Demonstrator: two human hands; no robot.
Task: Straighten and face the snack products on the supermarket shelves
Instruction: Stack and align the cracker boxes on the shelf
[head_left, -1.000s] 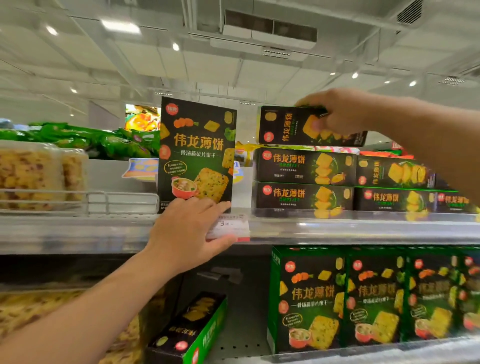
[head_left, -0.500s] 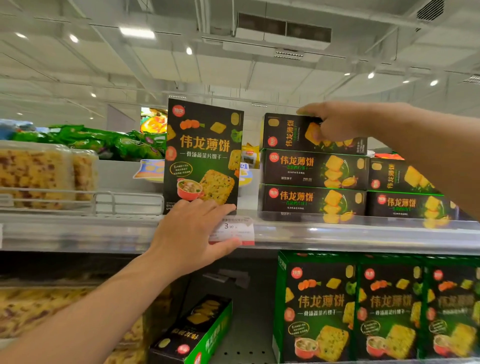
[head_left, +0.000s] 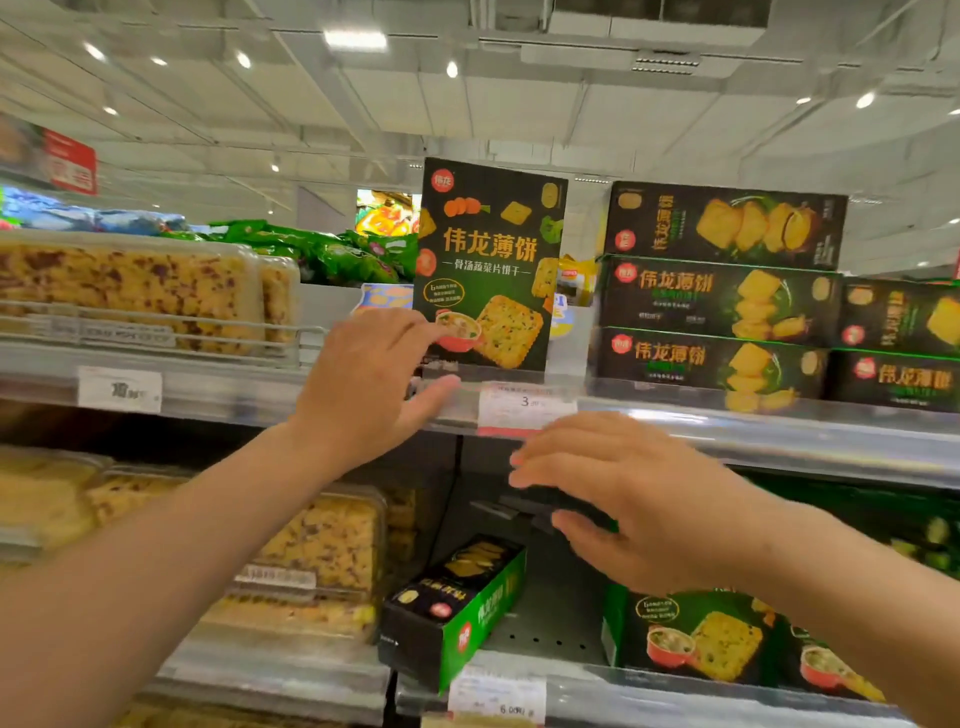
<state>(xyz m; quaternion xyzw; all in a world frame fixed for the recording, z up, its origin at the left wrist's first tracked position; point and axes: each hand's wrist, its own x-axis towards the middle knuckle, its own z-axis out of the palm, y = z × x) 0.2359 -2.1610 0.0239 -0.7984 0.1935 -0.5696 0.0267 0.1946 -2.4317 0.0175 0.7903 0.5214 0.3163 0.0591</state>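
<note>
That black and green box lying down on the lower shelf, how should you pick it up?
Take the lying box across its long narrow sides, coming from the front, where its short end pokes out at the shelf edge. It lies flat and slanted, with free space on its right, so the right hand hovering above seems handiest.

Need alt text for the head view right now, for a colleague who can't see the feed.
Two bare hands reach toward supermarket snack shelves: the left hand touches the lower edge of an upright dark biscuit box on the upper shelf, and the right hand, blurred and open, hovers below that shelf. Flat biscuit boxes are stacked to the right; a box lying on its side sits on the shelf below.
</note>
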